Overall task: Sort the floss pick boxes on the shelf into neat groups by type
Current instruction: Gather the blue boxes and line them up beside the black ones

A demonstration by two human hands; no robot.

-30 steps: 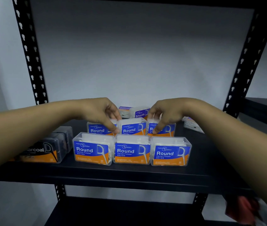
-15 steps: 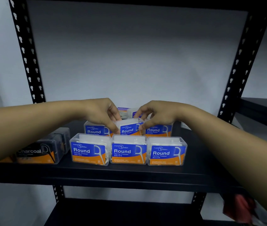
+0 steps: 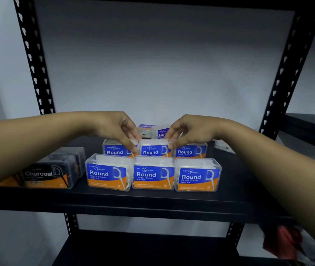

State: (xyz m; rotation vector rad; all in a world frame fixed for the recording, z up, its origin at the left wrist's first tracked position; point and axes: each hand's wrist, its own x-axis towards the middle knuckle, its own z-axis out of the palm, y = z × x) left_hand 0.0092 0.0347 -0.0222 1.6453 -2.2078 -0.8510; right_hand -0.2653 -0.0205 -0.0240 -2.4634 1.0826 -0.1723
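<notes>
Clear blue-and-orange "Round" floss boxes stand in two rows of three on the black shelf (image 3: 152, 206). In the back row, the middle Round box (image 3: 153, 149) is pinched from both sides: my left hand (image 3: 114, 127) holds its left edge and my right hand (image 3: 189, 131) its right edge. Beside it stand the back-left Round box (image 3: 114, 150) and the back-right Round box (image 3: 190, 151). The front row (image 3: 153, 174) stands untouched. Dark "Charcoal" boxes (image 3: 47, 176) line up at the left. Purple "Smooth" boxes (image 3: 160, 131) sit behind, partly hidden by my hands.
A white box (image 3: 223, 146) lies flat at the back right, behind my right forearm. Black perforated uprights (image 3: 35, 73) frame the shelf, with a lower shelf (image 3: 143, 248) beneath. Another shelf (image 3: 310, 125) juts in at the right. Something red (image 3: 283, 240) shows at the bottom right.
My right hand has shifted left from the back-right Round box to the right edge of the middle back box. My left hand has stayed at that box's left edge.
</notes>
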